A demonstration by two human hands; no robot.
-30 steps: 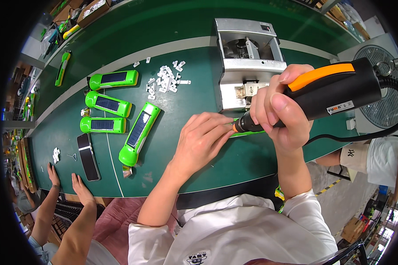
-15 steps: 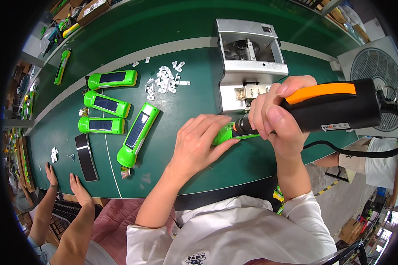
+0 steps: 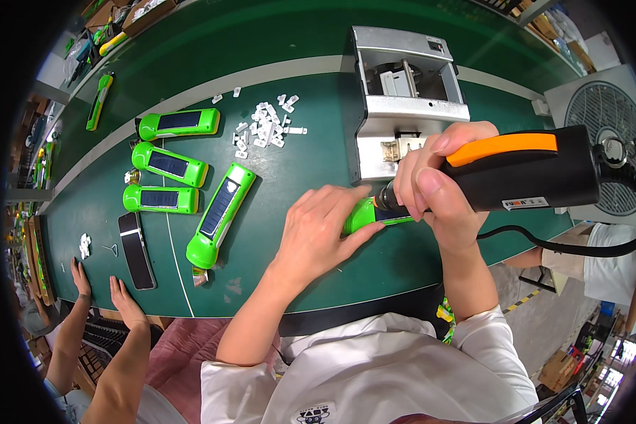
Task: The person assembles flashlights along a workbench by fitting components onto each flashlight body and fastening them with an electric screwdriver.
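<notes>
A green plastic flashlight with a dark panel lies on its side on the worktop, its left end under the left grip, the person's bare hand, and its right part beneath the right grip. The left grip pins it between the thumb along the near edge and the fingers on the far side. The right grip is closed around the front of a thick black power screwdriver with an orange lever, fingers curled and thumb pressed against its side. The screwdriver's nose points left and down over the flashlight, beside the left fingertips; whether the bit touches cannot be told.

Just beyond stands a silver metal machine with an open frame. Left of it lie scattered small white plastic pieces. Farther left and nearer, a green flashlight with its panel up lies aslant; to its left are three more green flashlights in a column.

Nearer still on the left is a black smartphone, with another person's hands on the near edge. At the far left, a brown cardboard box holds white pieces. A pale fan with a round grille stands at the right.
</notes>
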